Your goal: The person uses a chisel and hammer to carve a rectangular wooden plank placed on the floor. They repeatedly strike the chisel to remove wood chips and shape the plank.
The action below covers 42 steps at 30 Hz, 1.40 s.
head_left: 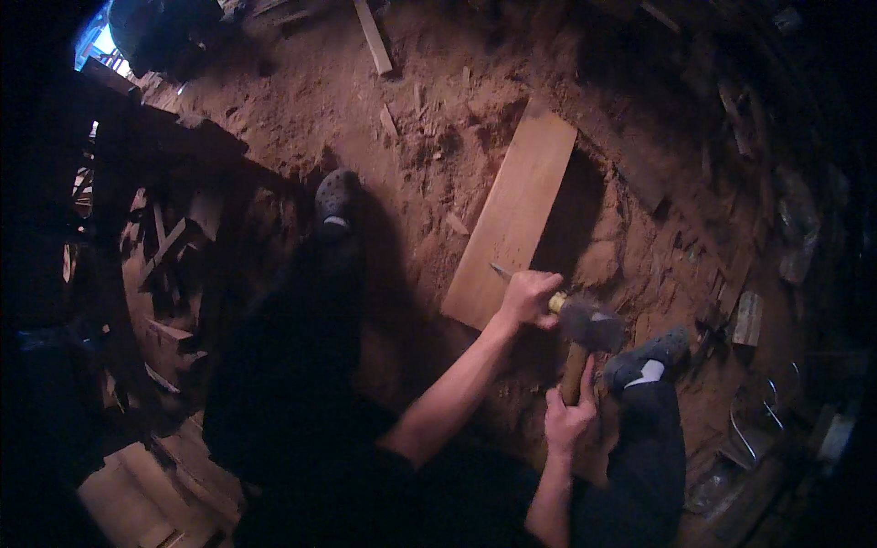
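Observation:
A long, pale wooden board (521,196) lies slanting on the dirt. My left hand (528,298) is closed around a chisel (556,301), whose metal blade reaches over the near part of the board. Its yellowish handle end sticks out to the right of my fist. In my right hand (568,418) is a hammer (590,329), gripped by its wooden handle. The dark hammer head is right beside the chisel's handle end; blur and poor light hide whether the two touch.
My shoes, one at left (336,196) and one at right (649,356), flank the board. A thin wood strip (373,36) lies farther off. Wood scraps (169,247) pile up at left, cut boards (137,493) lie at lower left, and a wood block (747,318) is at right.

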Tool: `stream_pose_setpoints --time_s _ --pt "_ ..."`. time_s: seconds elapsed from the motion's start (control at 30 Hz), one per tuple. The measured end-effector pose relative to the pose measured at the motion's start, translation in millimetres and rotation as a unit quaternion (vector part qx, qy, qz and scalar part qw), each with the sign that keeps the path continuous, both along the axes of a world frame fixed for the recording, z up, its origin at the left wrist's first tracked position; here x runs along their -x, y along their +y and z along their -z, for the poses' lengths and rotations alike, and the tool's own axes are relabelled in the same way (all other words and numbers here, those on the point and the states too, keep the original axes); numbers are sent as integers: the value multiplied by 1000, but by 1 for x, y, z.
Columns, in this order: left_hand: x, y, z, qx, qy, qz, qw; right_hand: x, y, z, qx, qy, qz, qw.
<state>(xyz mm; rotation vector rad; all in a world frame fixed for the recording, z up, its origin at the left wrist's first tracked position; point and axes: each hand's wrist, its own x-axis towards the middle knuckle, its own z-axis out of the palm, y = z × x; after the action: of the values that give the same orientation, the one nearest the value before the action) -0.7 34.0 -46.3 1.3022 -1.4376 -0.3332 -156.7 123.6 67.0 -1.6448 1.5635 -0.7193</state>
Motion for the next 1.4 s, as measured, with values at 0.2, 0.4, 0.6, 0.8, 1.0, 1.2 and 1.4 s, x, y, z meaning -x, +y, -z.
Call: stream_pose_setpoints --time_s 0.2,0.4,0.6,0.8,1.0,1.2,1.4 --pt "-3 -1 0 -21 2 -10 1000 -2 8 -4 -52 -166 98 980" --pt "-7 -3 -2 9 22 -16 1000 -2 -1 -18 -128 -165 98 973" --pt "-6 -5 3 0 -5 1 1000 -16 -1 -10 -167 -132 103 972" --pt "-6 -3 4 -4 -16 -1 1000 -13 7 -18 -97 -200 133 966" --pt "-3 -7 0 8 -3 -16 1000 6 -2 5 -52 -24 11 998" --pt "-6 -5 5 -17 20 -24 999 -1 -7 -5 0 -57 60 997" --pt "-8 -7 -8 17 39 -34 998 -3 -15 8 183 104 -106 972"
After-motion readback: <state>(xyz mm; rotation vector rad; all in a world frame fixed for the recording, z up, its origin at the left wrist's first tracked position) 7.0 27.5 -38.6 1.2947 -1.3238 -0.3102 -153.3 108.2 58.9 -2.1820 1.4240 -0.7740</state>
